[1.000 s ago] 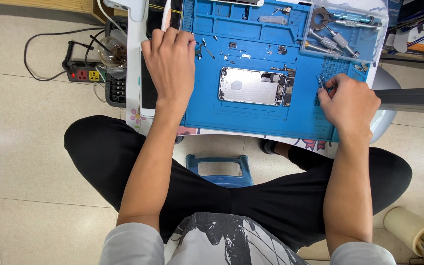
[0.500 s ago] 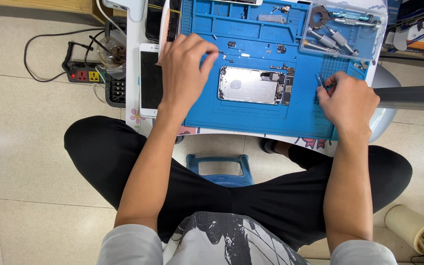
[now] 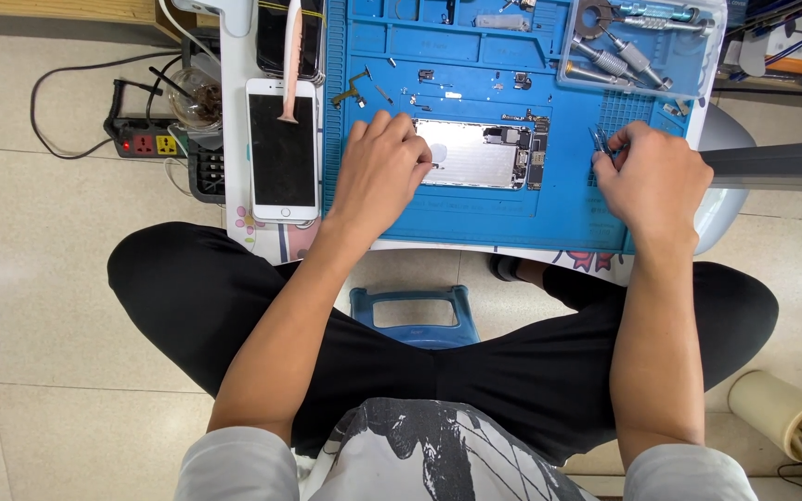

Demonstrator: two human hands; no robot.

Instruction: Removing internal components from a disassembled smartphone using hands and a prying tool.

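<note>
In the middle of the frame an opened phone (image 3: 480, 153) lies flat on a blue mat (image 3: 475, 213) on the counter (image 3: 234, 139). Its cover is off and its shiny inside and small dark parts show. The left hand (image 3: 378, 176) rests on the left end of the opened phone, fingers bent down on it, holding it in place. The right hand (image 3: 652, 176) is at the right of the frame, closed around thin metal tweezers (image 3: 599, 141) whose tips point up, just beside the phone but not touching it. Tiny screws and bits (image 3: 420, 79) lie spread on the mat above the phone, so it looks like many parts are already out. The phone is not put back together, so much work seems left. A white phone (image 3: 282, 148) with a dark screen lies at the left. A clear tray of tools (image 3: 642, 46) sits at the upper right.
</note>
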